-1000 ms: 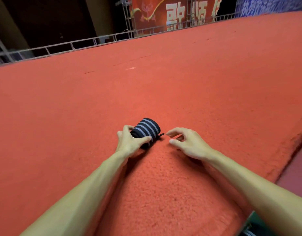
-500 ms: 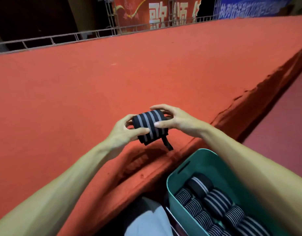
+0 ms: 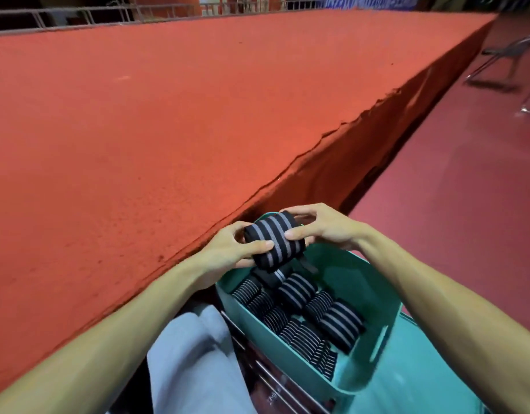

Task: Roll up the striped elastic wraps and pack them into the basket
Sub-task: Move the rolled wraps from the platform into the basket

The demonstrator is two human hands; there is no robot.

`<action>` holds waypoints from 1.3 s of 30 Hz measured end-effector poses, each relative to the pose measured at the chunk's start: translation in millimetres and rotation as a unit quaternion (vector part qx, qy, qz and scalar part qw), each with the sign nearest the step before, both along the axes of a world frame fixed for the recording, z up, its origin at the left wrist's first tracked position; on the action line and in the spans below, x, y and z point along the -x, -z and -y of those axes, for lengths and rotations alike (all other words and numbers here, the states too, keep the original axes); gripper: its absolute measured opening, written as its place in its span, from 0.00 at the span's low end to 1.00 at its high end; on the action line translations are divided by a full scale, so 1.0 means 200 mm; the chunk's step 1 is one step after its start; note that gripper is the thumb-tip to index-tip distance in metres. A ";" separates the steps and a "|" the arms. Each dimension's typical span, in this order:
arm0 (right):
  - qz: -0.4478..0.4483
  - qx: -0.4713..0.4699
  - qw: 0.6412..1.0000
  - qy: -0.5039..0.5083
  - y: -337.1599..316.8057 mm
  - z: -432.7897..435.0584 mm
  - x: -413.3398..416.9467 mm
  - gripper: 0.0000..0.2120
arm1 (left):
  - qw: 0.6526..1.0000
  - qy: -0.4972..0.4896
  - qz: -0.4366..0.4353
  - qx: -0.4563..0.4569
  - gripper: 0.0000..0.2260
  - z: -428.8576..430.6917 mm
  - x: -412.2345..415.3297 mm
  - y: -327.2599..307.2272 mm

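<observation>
A rolled black wrap with grey stripes (image 3: 274, 239) hangs over the far end of the teal basket (image 3: 359, 276). My left hand (image 3: 227, 249) grips its left end, thumb across the front. My right hand (image 3: 323, 225) holds its right end, with the thumb on the stripes and the fingers curled over the top. A short black tab dangles from the roll's underside. Several rolled striped wraps (image 3: 299, 315) lie packed in rows inside the basket below it.
The red carpeted platform (image 3: 144, 121) fills the left and centre, its edge running diagonally just left of the basket. A dark red floor (image 3: 454, 180) lies to the right, with metal chair legs (image 3: 502, 58) at far right. Grey trousers (image 3: 192, 363) show at the bottom.
The roll was lifted off the carpet by both hands and carried right and down, from above the platform to above the basket. The view turned toward the basket.
</observation>
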State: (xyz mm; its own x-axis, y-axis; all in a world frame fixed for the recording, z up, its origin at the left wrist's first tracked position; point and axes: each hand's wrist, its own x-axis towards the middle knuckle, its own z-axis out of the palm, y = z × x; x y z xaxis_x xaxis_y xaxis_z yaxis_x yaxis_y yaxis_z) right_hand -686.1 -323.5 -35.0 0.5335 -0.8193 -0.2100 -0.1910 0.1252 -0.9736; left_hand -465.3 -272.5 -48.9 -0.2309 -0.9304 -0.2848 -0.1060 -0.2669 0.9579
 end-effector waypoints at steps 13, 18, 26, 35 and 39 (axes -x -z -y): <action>-0.303 0.021 0.947 -0.107 0.62 0.08 -0.24 0.33 | 0.946 0.051 0.280 0.154 0.09 -0.04 -0.15 0.05; -0.336 0.084 0.934 -0.085 0.66 0.04 -0.37 0.35 | 0.952 0.056 0.243 0.178 0.08 -0.05 -0.24 0.09; -0.437 0.150 0.887 0.002 0.56 0.00 -0.38 0.24 | 0.964 0.145 0.117 0.191 0.09 0.07 -0.22 0.16; -0.401 0.194 0.875 0.192 0.16 -0.21 -0.15 0.14 | 0.953 0.197 0.106 0.204 0.07 0.09 -0.09 0.10; -0.373 0.227 0.829 0.350 0.06 -0.60 0.16 0.10 | 0.946 0.210 0.070 0.238 0.08 -0.14 0.15 0.08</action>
State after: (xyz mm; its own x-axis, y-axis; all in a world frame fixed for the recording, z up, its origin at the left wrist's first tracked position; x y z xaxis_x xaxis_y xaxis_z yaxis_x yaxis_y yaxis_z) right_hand -717.7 -203.0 -46.7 -0.2447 -0.9584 0.1469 -0.7970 0.1125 -0.5935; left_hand -494.9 -245.4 -64.2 -0.5992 -0.7958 0.0876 -0.2411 0.2838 0.9281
